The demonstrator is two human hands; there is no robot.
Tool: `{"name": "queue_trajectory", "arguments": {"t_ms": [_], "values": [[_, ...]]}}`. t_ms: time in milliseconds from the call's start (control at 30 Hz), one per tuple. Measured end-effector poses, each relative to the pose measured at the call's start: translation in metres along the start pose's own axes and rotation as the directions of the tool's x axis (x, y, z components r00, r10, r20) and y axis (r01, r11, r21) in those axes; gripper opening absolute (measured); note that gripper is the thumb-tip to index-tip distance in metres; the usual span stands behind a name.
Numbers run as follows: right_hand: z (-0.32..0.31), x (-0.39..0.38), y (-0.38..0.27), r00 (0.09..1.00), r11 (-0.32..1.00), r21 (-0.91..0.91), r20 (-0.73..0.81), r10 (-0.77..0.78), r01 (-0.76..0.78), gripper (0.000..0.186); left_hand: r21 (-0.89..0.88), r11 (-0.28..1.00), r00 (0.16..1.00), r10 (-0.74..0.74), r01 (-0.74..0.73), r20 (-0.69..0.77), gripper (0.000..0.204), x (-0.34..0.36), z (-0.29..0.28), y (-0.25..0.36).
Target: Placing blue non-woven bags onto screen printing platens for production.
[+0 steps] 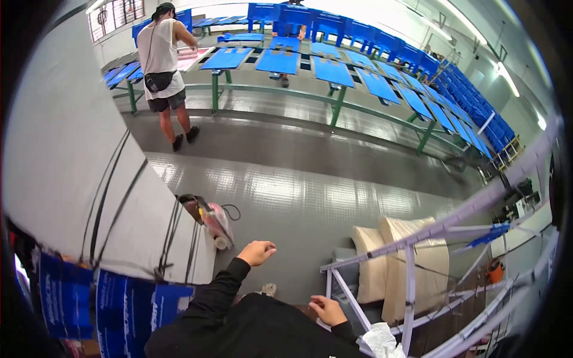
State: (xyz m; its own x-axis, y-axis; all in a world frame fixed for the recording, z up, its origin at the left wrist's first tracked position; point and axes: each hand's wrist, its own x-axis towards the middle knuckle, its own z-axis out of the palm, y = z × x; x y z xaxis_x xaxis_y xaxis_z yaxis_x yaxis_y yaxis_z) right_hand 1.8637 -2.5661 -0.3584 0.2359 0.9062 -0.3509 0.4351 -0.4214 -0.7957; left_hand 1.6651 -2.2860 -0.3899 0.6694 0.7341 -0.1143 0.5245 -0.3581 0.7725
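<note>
Left hand (256, 253) loosely curled, nothing held; plastic-wrapped bundle (218, 224) apart, left and slightly farther. Right hand (329, 310) half-open, empty; white frame (409, 283) near, to its right.

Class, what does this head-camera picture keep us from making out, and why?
All in the head view:
- Left hand: palm hidden by the back of the hand.
- Person in white top: left hand hidden by their body.
- Far person's arm: the head above is cut off by the upper edge.
- Plastic bag: contents too small and blurred.
</note>
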Motion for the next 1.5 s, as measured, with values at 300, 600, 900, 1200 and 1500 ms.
{"name": "queue_trajectory", "arguments": {"t_ms": [300,600,900,1200,1500], "values": [[-0.092,0.308,-0.08,0.988,0.999,-0.017,0.154,-0.028,0.031,0.034,0.115,0.993,0.989,0.036,-0.02,-0.141,0.028,0.238,-0.194,-0.068],[-0.202,0.681,-0.233,0.926,0.915,-0.157,0.146,-0.349,0.37,0.029,0.057,0.94,0.94,-0.338,0.336,0.038,0.034,0.396,-0.282,-0.175],[-0.3,1.029,-0.427,0.84,0.838,-0.065,0.086,-0.536,0.542,0.025,-0.291,0.938,0.972,-0.22,0.189,-0.079,0.03,0.695,-0.465,-0.24],[-0.364,1.318,-0.511,0.853,0.838,-0.159,0.127,-0.507,0.522,0.021,-0.45,0.893,0.967,-0.108,-0.007,-0.23,0.03,1.104,-0.714,-0.23],[-0.428,1.651,-0.706,0.934,0.792,0.497,-0.157,-0.32,0.355,0.064,-0.838,0.381,0.81,-0.29,-0.391,-0.509,0.053,1.406,-0.876,-0.234]]}}
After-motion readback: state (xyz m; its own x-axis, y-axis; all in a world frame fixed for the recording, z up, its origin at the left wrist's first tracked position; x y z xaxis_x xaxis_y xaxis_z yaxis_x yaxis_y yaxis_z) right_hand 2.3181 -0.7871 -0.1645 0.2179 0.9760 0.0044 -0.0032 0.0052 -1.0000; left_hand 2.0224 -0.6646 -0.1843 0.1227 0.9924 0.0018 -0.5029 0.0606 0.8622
